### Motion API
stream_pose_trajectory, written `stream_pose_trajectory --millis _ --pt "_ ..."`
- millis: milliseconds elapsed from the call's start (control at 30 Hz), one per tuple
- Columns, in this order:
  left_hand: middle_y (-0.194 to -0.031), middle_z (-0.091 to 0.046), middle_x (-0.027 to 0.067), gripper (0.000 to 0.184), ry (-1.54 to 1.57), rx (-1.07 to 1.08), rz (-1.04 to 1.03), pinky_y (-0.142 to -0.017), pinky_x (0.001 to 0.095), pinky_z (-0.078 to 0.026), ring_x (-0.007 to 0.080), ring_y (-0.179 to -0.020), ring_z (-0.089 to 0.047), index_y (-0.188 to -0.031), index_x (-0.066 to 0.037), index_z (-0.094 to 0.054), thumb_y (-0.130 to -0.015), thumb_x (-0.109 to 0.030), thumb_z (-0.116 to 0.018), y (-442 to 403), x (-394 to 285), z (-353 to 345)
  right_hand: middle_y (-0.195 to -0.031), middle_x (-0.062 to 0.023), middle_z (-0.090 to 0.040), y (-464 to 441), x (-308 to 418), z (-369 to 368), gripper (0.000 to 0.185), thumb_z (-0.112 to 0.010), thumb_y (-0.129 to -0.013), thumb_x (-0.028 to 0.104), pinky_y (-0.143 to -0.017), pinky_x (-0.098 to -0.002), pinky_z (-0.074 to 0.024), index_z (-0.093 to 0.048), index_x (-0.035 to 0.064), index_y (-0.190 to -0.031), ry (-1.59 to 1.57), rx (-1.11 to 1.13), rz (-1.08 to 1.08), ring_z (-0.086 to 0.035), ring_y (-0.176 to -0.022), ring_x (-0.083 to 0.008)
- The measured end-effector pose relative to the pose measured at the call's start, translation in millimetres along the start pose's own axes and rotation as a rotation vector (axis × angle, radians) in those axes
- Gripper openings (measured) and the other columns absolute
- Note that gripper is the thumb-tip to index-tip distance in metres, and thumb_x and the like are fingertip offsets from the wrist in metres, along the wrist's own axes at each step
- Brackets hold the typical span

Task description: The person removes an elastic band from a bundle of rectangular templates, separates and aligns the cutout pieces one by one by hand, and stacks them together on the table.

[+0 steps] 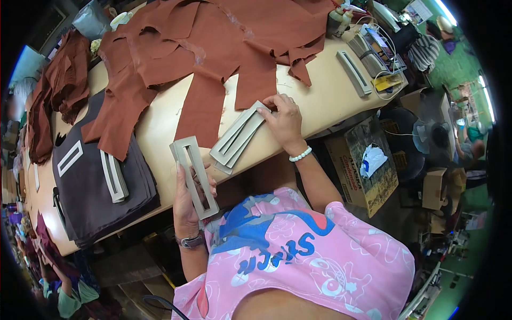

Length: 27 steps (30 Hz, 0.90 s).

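Observation:
My left hand (186,197) is closed around a stack of pale grey rectangular frames (188,151), each with a long narrow slot, held upright off the table's near edge. My right hand (284,117) grips the upper end of a second, slightly fanned bunch of slotted frames (238,137), which rests at the table edge with thumb and fingers pressed on its corner. Brown leather-like sheets (200,112) lie just beyond both hands, one strip reaching close to the left hand's stack.
Dark fabric pieces (90,197) are piled at left, with a slotted frame stack (114,178) and a single frame (71,158) on top. Another slotted piece (353,73) lies at right on the table (314,114). A cardboard box (352,181) stands below, and another person's arm (53,261) shows lower left.

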<state>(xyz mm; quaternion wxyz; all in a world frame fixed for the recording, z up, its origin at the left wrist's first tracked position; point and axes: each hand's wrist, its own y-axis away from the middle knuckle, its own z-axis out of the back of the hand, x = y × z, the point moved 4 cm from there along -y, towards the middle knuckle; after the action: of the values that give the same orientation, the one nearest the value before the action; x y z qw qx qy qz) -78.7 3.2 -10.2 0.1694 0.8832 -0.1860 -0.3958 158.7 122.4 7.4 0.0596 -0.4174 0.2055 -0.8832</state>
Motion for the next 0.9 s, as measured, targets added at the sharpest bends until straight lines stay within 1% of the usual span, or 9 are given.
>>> stream_pose_trajectory --millis 33,67,167,267,367,600,700,833,900 --pt "-0.073 -0.058 0.0107 0.064 -0.012 0.005 -0.015 -0.055 0.0281 -0.049 0.0166 -0.059 -0.057 -0.111 0.001 -0.049 -0.092 -0.055 -0.025 0 -2 0 -0.079 -0.0044 -0.058 1 8 0 0.014 -0.069 -0.075 0.011 -0.064 -0.0304 -0.0455 -0.062 0.0042 -0.085 0.236 -0.063 0.145 -0.058 -0.074 -0.0183" --pt "-0.072 -0.057 0.0099 0.064 -0.005 0.004 0.004 -0.056 0.0275 -0.048 0.0158 -0.060 -0.056 -0.111 0.001 -0.049 -0.092 -0.056 -0.026 1 -1 -5 -0.081 -0.0050 -0.054 2 11 2 0.016 -0.071 -0.070 0.015 -0.066 -0.0365 -0.0414 -0.061 0.0079 -0.080 0.208 -0.112 0.111 -0.053 -0.075 -0.0243" --pt "-0.073 -0.058 0.0096 0.064 -0.041 0.099 0.044 -0.056 0.0262 -0.048 0.0149 -0.060 -0.057 -0.110 0.001 -0.050 -0.092 -0.056 -0.026 -9 8 -23 -0.084 -0.0066 -0.056 3 28 10 0.018 -0.070 -0.071 0.017 -0.068 -0.0357 -0.0430 -0.063 0.0059 -0.083 0.050 -0.186 0.108 -0.055 -0.078 -0.0239" --pt "-0.074 -0.059 0.0092 0.063 -0.145 0.159 0.105 -0.056 0.0243 -0.047 0.0137 -0.060 -0.057 -0.109 -0.001 -0.052 -0.091 -0.056 -0.028 -16 16 -43 -0.088 -0.0086 -0.057 13 58 8 0.022 -0.068 -0.073 0.018 -0.072 -0.0354 -0.0443 -0.063 0.0037 -0.090 -0.233 0.003 0.170 -0.056 -0.081 -0.0247" --pt "-0.074 -0.060 0.0093 0.059 -0.146 0.169 0.139 -0.056 0.0242 -0.048 0.0137 -0.059 -0.058 -0.108 -0.003 -0.052 -0.092 -0.055 -0.029 -19 22 -52 -0.091 -0.0102 -0.058 23 74 3 0.024 -0.066 -0.075 0.019 -0.074 -0.0347 -0.0450 -0.064 0.0028 -0.093 -0.325 0.178 0.206 -0.056 -0.084 -0.0251" --pt "-0.074 -0.060 0.0098 0.055 -0.105 0.177 0.155 -0.055 0.0247 -0.049 0.0138 -0.059 -0.058 -0.106 -0.005 -0.051 -0.093 -0.053 -0.028 -16 25 -49 -0.082 -0.0073 -0.059 24 80 7 0.017 -0.070 -0.069 0.006 -0.069 -0.0309 -0.0462 -0.065 0.0024 -0.084 -0.363 0.135 0.273 -0.058 -0.077 -0.0205" --pt "-0.075 -0.060 0.0100 0.056 -0.102 0.209 0.160 -0.055 0.0246 -0.049 0.0140 -0.060 -0.059 -0.106 -0.004 -0.051 -0.093 -0.052 -0.027 -15 26 -48 -0.077 -0.0049 -0.062 21 73 4 0.011 -0.067 -0.073 0.004 -0.066 -0.0267 -0.0462 -0.063 0.0004 -0.083 -0.604 0.299 0.089 -0.059 -0.073 -0.0137" --pt "-0.076 -0.061 0.0107 0.059 -0.090 0.256 0.153 -0.054 0.0244 -0.049 0.0143 -0.060 -0.059 -0.108 -0.002 -0.051 -0.093 -0.053 -0.026 -13 26 -43 -0.076 -0.0037 -0.062 14 59 4 0.006 -0.061 -0.081 0.003 -0.065 -0.0218 -0.0466 -0.058 -0.0011 -0.085 -0.713 0.229 -0.067 -0.058 -0.071 -0.0080" --pt "-0.075 -0.060 0.0109 0.060 -0.096 0.190 0.117 -0.054 0.0244 -0.049 0.0149 -0.060 -0.059 -0.109 -0.001 -0.050 -0.093 -0.053 -0.026 -8 21 -39 -0.076 -0.0036 -0.062 7 51 9 0.005 -0.059 -0.083 0.003 -0.066 -0.0209 -0.0470 -0.056 -0.0008 -0.086 -0.816 0.159 -0.167 -0.058 -0.071 -0.0071"
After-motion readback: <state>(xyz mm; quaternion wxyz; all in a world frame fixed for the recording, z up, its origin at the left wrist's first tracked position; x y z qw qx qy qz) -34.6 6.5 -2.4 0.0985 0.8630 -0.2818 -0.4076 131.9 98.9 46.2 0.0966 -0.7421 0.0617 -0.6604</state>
